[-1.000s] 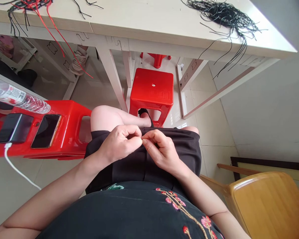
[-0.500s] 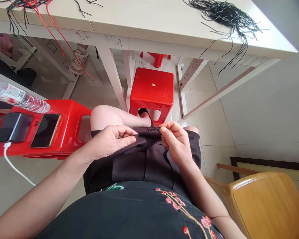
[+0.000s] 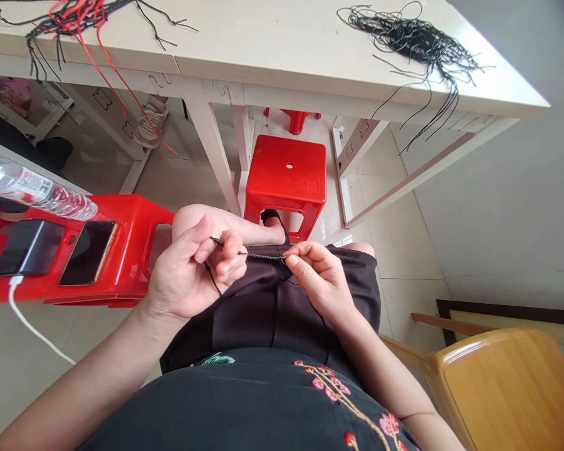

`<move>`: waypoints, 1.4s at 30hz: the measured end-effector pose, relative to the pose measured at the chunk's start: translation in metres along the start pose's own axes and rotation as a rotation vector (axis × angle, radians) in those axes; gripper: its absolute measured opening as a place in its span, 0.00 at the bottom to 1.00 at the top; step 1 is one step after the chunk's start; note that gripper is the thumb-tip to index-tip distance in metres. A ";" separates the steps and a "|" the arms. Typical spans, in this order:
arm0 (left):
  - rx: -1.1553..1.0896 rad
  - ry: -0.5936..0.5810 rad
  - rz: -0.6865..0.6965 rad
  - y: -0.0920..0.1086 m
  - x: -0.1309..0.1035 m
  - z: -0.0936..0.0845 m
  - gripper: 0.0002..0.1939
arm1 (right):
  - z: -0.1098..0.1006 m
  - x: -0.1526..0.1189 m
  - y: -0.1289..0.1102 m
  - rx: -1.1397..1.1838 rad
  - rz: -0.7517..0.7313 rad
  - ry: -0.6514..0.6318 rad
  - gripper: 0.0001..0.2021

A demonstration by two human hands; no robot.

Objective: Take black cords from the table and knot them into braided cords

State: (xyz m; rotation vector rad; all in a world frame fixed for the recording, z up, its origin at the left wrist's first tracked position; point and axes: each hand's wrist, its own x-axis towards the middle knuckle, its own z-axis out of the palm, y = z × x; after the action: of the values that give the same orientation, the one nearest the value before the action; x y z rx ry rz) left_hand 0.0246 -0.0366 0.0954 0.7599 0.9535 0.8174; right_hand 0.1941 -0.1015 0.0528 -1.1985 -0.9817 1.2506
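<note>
Starting at the upper left of the frame, red strands point(image 3: 81, 14) dangle over the edge of the table point(image 3: 272, 56); a knock from my arm or knee could drag them down. Left of centre, my cord could slip, I judge, because my left hand point(image 3: 176, 272) cradles it more than it pinches it, and the short loop hanging below those fingers might catch. In the middle, over my black skirt point(image 3: 244, 319), thin dark ends are hard to pick out (black on black, hardly kind to my eyes), so they could tangle or be missed. At the upper right, the black bundle point(image 3: 411, 41) trails over the table's front edge, and a brush against its tails might pull it off.

Now my fingers, left to right. The left ones are loosely curled, palm turned up, thumb raised, with the black cord point(image 3: 263, 255) threaded among them; one tip pokes out near the thumb. From there the cord runs across the centre of the frame, looking fairly straight, to my right hand point(image 3: 323, 279). Its thumb and forefinger are closed narrowly on the cord; how hard they squeeze, I cannot tell.
</note>
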 end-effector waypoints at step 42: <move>0.751 -0.214 0.180 -0.012 -0.005 0.011 0.06 | 0.003 -0.005 0.007 -0.112 -0.324 0.051 0.07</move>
State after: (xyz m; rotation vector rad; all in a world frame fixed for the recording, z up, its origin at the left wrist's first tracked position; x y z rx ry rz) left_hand 0.0359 -0.0488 0.0912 1.5670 1.0074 0.5008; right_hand 0.1897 -0.1070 0.0463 -1.0980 -1.1678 0.9156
